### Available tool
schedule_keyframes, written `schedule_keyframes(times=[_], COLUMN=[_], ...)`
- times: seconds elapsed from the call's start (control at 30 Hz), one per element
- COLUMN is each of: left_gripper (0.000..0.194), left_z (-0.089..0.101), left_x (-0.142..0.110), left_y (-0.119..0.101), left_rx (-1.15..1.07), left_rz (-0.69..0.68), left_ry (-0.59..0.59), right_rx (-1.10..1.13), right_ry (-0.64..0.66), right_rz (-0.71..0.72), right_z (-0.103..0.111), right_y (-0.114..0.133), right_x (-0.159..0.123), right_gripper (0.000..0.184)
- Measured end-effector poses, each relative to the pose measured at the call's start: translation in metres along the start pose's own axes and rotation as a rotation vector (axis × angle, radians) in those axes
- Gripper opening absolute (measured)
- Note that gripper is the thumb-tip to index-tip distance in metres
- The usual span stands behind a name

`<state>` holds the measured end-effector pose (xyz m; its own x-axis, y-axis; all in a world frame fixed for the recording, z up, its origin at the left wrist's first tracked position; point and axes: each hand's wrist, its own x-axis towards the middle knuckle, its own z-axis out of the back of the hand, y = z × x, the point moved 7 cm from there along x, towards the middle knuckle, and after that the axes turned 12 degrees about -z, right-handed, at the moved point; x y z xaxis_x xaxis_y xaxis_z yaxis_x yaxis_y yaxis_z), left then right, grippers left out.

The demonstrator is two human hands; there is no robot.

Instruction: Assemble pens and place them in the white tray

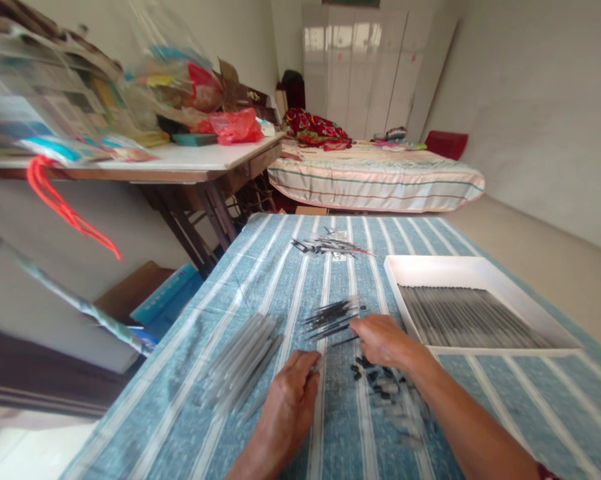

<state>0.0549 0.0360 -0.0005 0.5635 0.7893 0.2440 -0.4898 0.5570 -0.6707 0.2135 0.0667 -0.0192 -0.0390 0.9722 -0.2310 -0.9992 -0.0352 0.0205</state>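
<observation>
My left hand [288, 403] rests on the blue striped tablecloth [330, 427], fingers curled round a thin clear pen barrel [319, 365]. My right hand [383, 340] reaches toward a small heap of thin black refills [330, 315], fingers pinched near one of them; what it holds is blurred. A pile of clear pen barrels [243, 360] lies left of my left hand. Small black caps [375, 377] are scattered under my right wrist.
A white tray [445, 267] holding rows of assembled pens stands at the right. More black parts [330, 245] lie at the table's far end. A cluttered wooden table [195, 160] is at left, a bed [375, 177] beyond.
</observation>
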Motion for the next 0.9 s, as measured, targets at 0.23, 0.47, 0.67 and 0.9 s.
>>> schedule_keyframes(times=[0.23, 0.47, 0.67, 0.9], left_gripper=[0.030, 0.029, 0.030, 0.029], left_z=[-0.003, -0.003, -0.003, -0.002], left_x=[0.000, -0.003, -0.005, -0.003], left_y=[0.002, 0.003, 0.006, 0.005], left_rx=[-0.032, -0.057, -0.077, -0.108], left_rz=[0.008, 0.002, 0.010, -0.017], left_ry=[0.012, -0.029, -0.054, -0.077], right_rx=[-0.009, 0.011, 0.004, -0.019], right_ry=[0.014, -0.093, -0.132, -0.122], right_rz=[0.042, 0.085, 0.113, 0.075], right_z=[0.000, 0.014, 0.020, 0.020], right_y=[0.003, 0.000, 0.003, -0.002], right_x=[-0.006, -0.016, -0.022, -0.019], right_gripper=[0.017, 0.017, 0.015, 0.016])
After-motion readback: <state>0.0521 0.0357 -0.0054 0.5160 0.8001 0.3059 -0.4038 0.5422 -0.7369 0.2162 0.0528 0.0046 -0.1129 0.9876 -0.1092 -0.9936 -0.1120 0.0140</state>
